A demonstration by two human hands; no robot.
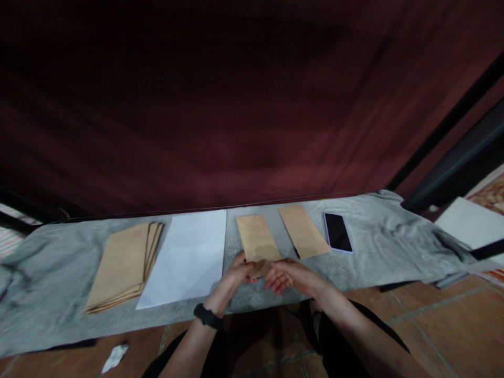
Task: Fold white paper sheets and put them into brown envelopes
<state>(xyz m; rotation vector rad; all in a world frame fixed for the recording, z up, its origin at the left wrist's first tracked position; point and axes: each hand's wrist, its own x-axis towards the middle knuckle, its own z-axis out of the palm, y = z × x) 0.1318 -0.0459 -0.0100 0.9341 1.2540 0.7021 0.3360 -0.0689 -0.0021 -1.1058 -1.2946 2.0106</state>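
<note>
A brown paper envelope (258, 236) lies at the middle of the cloth-covered table, its near end between my two hands. At its near left corner, my left hand (238, 269) is closed on the envelope, thumb on top. My right hand (284, 274) is at the near right corner, with its fingers curled and the envelope's folded edge between thumb and fingers. The near end looks like a flap bent over. Just right of it, a second brown envelope (306, 232) rests flat, apart from my hands.
Sheets of white paper (189, 254) lie left of my hands, beside a fanned stack of brown envelopes (120, 262). A phone (337, 232) lies to the right on the grey cloth (388, 241). Behind the table hangs a dark red curtain (252, 131). A crumpled white tissue (114, 358) is on the tiled floor.
</note>
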